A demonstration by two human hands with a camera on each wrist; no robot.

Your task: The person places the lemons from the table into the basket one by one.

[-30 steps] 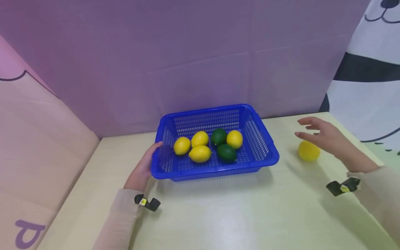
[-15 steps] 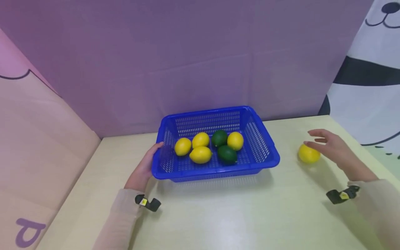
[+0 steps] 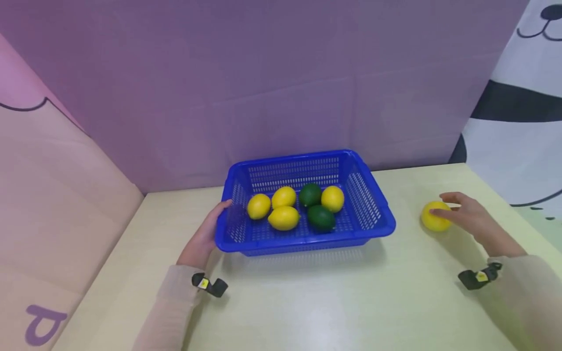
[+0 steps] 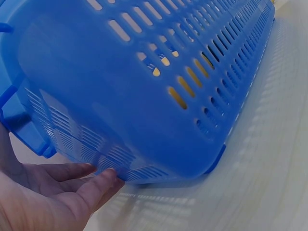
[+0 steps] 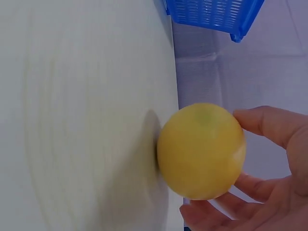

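Observation:
A blue plastic basket with slotted walls stands on the table, holding several yellow lemons and two dark green lemon-shaped fruits. My left hand grips its left end, thumb at the rim; in the left wrist view the fingers lie against the outer wall, low down. Over at the right, a round yellow fruit rests on the table. My right hand is around it. The right wrist view has the thumb touching one side of this fruit and the other fingers curled at the opposite side, partly hidden.
The pale table extends in front of the basket and to both sides. A purple cloth backdrop hangs right behind the basket. Printed cloth with a cartoon figure hangs beyond the table's right edge.
My right hand has come down and slightly right, from above the round yellow fruit to around it. The left hand keeps its hold on the basket. The whole view has shifted a little.

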